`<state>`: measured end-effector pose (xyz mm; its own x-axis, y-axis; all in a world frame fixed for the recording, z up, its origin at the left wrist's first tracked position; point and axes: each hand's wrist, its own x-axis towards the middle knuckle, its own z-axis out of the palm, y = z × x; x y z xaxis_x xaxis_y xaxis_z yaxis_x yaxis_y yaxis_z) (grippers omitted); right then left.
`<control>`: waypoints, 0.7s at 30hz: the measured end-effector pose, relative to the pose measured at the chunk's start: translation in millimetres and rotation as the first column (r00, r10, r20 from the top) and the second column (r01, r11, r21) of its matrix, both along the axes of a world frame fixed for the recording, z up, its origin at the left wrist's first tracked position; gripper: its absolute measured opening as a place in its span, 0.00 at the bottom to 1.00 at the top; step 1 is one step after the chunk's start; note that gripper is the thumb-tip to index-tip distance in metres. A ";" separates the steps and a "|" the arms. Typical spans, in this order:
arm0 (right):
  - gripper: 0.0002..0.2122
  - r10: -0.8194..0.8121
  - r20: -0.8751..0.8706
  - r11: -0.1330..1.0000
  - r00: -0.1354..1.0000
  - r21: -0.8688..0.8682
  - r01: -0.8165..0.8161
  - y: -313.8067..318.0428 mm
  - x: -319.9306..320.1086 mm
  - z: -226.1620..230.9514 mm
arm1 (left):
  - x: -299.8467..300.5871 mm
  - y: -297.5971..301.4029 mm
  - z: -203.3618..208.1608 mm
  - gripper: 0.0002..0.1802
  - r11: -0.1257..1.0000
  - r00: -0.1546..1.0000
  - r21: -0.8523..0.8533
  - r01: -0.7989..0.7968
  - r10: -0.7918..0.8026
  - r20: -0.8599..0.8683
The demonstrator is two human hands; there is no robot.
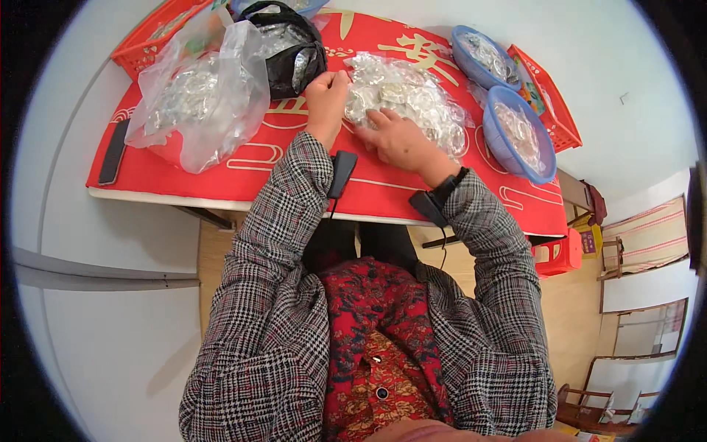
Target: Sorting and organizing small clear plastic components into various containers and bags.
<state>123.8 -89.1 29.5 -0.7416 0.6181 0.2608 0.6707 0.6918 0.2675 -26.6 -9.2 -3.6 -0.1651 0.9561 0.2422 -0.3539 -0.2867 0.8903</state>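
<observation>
A heap of small clear packets (pixel 409 99) with shiny ring-shaped pieces inside lies on a red patterned tablecloth. My right hand (pixel 405 145) rests at its near edge, fingers parted and touching the packets. Just left of the heap, my left hand (pixel 326 103) is raised with its fingertips closed together; whatever may be between them is too small or hidden. Beside that hand stands an open black plastic bag (pixel 291 77) holding more shiny packets. Farther left, a translucent plastic bag (pixel 243 88) is filled with similar packets.
Two blue oval baskets (pixel 543 173) with packets stand at the right, beside a red plastic crate (pixel 563 110). Another red crate (pixel 136 55) is at the far left. A dark phone-like slab (pixel 113 152) lies by the table's left edge. The red tablecloth (pixel 375 193) spans the table.
</observation>
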 end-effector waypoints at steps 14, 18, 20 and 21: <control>0.16 -0.596 -0.803 0.697 0.013 -0.525 -0.488 43.5 81.8 11.4 | 7.3 -6.1 0.3 0.12 0.969 0.957 -0.015 0.245 -0.244 -0.158; 0.14 -0.610 -0.770 0.653 -0.188 -0.354 -0.670 47.3 81.5 10.3 | 14.0 -11.8 -0.1 0.12 0.943 0.910 -0.001 0.334 -0.323 -0.259; 0.15 -0.617 -0.754 0.639 -0.226 -0.312 -0.703 52.8 81.1 9.5 | 17.5 -13.4 -0.1 0.12 0.937 0.895 0.021 0.348 -0.325 -0.305; 0.15 -0.604 -0.762 0.614 -0.234 -0.258 -0.746 55.9 81.7 8.4 | 18.8 -14.0 0.0 0.12 0.930 0.893 0.018 0.368 -0.348 -0.286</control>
<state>205.5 -33.3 37.9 -0.1249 0.9600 0.2507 -0.5055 0.1558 -0.8486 -7.9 -23.2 -3.6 0.2672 0.9169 0.2964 -0.1904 -0.2513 0.9490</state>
